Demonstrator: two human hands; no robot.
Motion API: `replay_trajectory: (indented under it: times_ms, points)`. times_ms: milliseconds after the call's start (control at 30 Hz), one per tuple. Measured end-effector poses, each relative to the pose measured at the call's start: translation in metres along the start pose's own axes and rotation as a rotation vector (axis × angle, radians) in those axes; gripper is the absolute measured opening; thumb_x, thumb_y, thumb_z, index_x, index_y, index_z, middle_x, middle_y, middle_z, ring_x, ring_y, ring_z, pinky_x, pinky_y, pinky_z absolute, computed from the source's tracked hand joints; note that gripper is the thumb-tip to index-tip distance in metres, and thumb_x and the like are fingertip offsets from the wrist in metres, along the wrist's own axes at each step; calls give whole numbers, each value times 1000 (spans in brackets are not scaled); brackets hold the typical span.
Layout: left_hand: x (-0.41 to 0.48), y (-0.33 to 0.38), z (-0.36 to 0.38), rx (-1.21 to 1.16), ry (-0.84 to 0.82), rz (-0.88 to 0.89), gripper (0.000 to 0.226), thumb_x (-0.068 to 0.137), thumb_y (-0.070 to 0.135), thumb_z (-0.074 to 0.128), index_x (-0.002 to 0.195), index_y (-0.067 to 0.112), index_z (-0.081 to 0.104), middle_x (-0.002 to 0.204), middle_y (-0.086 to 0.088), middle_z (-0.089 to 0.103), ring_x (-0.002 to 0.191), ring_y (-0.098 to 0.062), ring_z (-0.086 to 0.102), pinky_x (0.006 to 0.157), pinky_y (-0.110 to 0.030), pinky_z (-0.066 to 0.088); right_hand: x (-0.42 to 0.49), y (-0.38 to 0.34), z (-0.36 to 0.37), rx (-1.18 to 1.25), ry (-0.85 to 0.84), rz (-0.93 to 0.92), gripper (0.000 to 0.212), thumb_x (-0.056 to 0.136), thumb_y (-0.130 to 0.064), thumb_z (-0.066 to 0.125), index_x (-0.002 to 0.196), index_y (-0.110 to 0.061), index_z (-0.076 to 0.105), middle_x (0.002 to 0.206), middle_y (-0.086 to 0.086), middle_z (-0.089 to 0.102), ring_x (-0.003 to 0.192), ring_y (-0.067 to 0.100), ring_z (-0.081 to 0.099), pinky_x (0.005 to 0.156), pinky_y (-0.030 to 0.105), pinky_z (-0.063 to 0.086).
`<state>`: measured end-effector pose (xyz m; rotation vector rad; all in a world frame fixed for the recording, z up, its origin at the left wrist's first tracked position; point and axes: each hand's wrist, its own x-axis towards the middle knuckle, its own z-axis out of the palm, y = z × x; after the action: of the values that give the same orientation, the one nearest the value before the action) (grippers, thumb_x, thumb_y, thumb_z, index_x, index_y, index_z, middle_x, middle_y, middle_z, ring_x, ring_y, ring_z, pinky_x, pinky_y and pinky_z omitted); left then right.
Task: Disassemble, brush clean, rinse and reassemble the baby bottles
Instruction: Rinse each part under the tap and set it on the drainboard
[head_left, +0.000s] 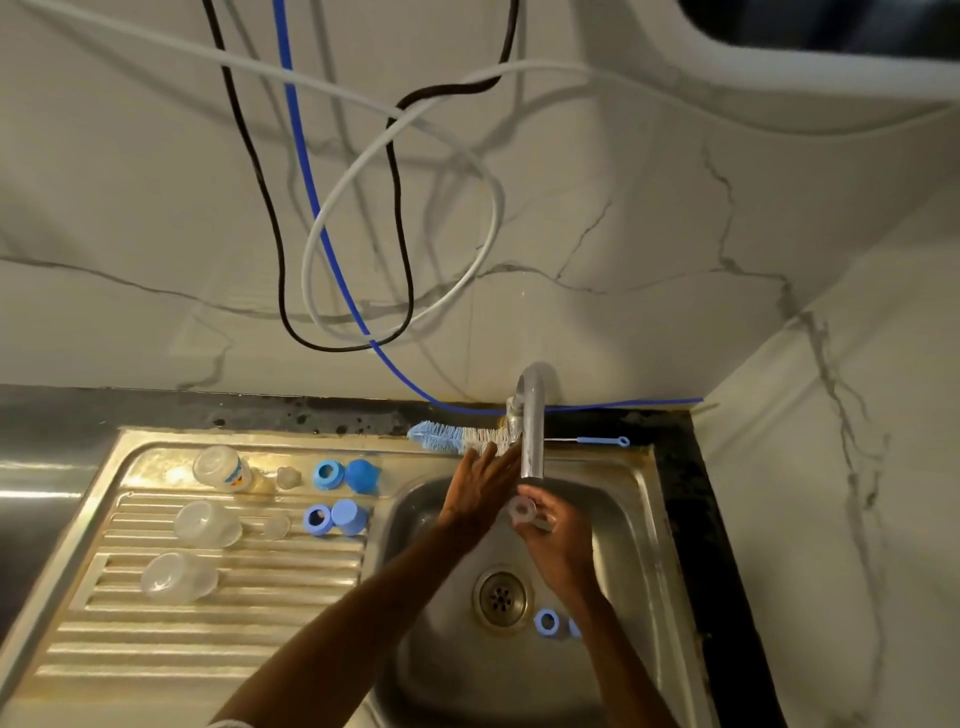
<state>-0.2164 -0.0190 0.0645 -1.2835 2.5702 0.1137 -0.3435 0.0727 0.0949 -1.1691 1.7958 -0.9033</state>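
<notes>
My right hand (555, 540) holds a clear silicone teat (522, 511) under the tap spout (532, 431) over the sink basin (631, 525). My left hand (480, 486) reaches up with straight fingers beside the spout, close to the blue bottle brush (457, 437) lying on the sink's back rim. On the drainboard (208, 639) lie three clear bottle bodies (179, 578), two clear teats (288, 477), two blue collar rings (328, 474) and two blue caps (350, 516). Another blue ring (546, 621) lies in the basin near the drain (501, 597).
A thin blue-handled teat brush (597, 441) lies behind the tap on the black counter edge (691, 519). Black, white and blue cables (395, 218) hang on the marble wall above. The wall corner closes in on the right.
</notes>
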Motion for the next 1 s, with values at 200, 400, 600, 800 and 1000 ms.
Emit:
replay_trajectory:
  times_ms: [200, 400, 600, 800, 1000]
  points:
    - [-4, 11, -20, -268, 195, 6, 64, 89, 22, 77, 146, 14, 50, 152, -15, 45, 141, -33, 39, 113, -47, 39, 0, 1, -4, -40, -30, -9, 40, 85, -16, 79, 124, -19, 67, 114, -7, 73, 102, 3, 68, 92, 30, 59]
    - [20, -12, -51, -416, 398, 26, 62, 65, -7, 88, 122, -10, 64, 120, -29, 67, 103, -44, 69, 77, -53, 62, 6, -9, -6, 10, 43, -41, 32, 88, -23, 77, 119, -19, 71, 104, -8, 74, 94, 2, 68, 85, 25, 57]
    - [26, -19, -75, -267, 350, 84, 23, 90, -6, 62, 111, -12, 68, 107, -29, 71, 99, -48, 69, 82, -53, 56, 7, -13, -5, 10, 34, -42, 26, 87, -16, 77, 111, -25, 72, 96, -14, 73, 89, -5, 68, 79, 19, 55]
    - [28, -42, -50, -80, 289, 94, 22, 90, 9, 67, 110, 11, 76, 106, -10, 76, 101, -30, 71, 83, -38, 56, 8, -14, -4, 24, 50, -41, 27, 87, -12, 78, 111, -22, 72, 93, -15, 72, 85, -7, 68, 72, 13, 54]
    - [-2, -21, -36, -638, 196, -133, 63, 92, 3, 65, 151, 7, 42, 152, -17, 46, 140, -33, 43, 114, -46, 41, 8, -13, 0, -43, 38, -62, 34, 83, -20, 82, 115, -20, 71, 104, -9, 74, 92, -3, 68, 73, 9, 54]
